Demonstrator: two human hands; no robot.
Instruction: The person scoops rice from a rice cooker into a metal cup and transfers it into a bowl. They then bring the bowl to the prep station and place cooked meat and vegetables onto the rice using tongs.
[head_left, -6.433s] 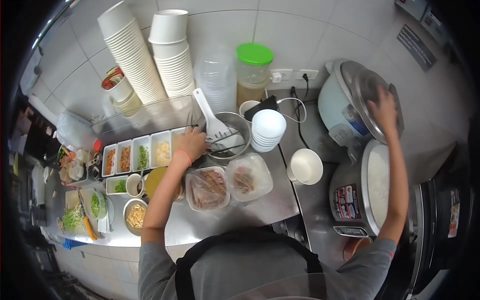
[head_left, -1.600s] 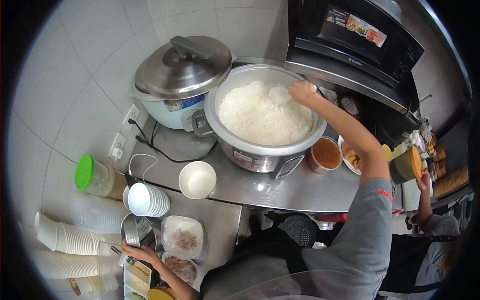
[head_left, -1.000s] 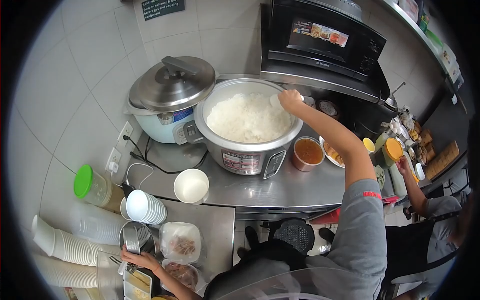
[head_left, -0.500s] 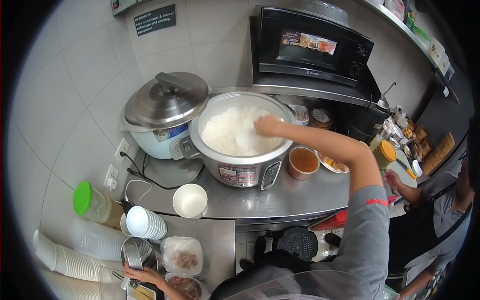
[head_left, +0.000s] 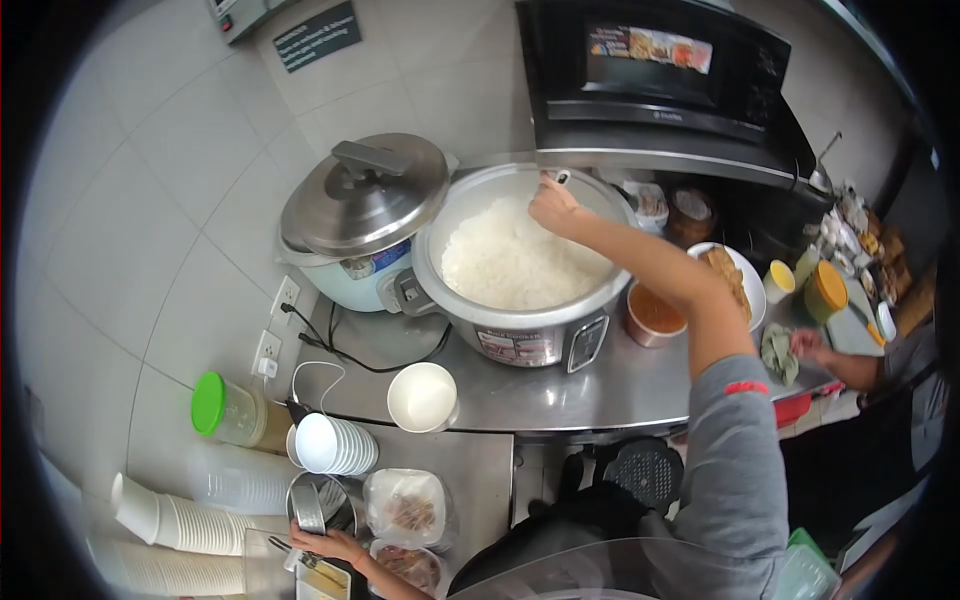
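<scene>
My right hand (head_left: pixel 557 207) is closed over the far side of the open rice cooker (head_left: pixel 420 262). The pale end of a utensil handle (head_left: pixel 563 178) sticks out of its grip; the rest is hidden. White rice (head_left: pixel 520 255) is heaped inside the pot. At lower left, my left hand (head_left: pixel 328 546) is at a round metal container (head_left: pixel 345 508) holding cutlery. Its fingers are closed at a grey metal cup-like piece (head_left: pixel 308 508), whose exact kind I cannot make out. A white paper cup (head_left: pixel 422 397) stands upright in front of the cooker.
A second cooker with a metal lid (head_left: pixel 375 195) stands left. To the right are a tub of orange-brown sauce (head_left: pixel 655 312) and a plate of food (head_left: pixel 745 285). Stacked cups (head_left: pixel 335 445) and plastic-packed food (head_left: pixel 408 508) sit near the left hand. A co-worker's hand (head_left: pixel 815 347) is at right.
My right hand has risen from the rice toward the cooker's back rim. The left hand stays at the metal container. The view has shifted, and a green cloth now shows near the co-worker's hand.
</scene>
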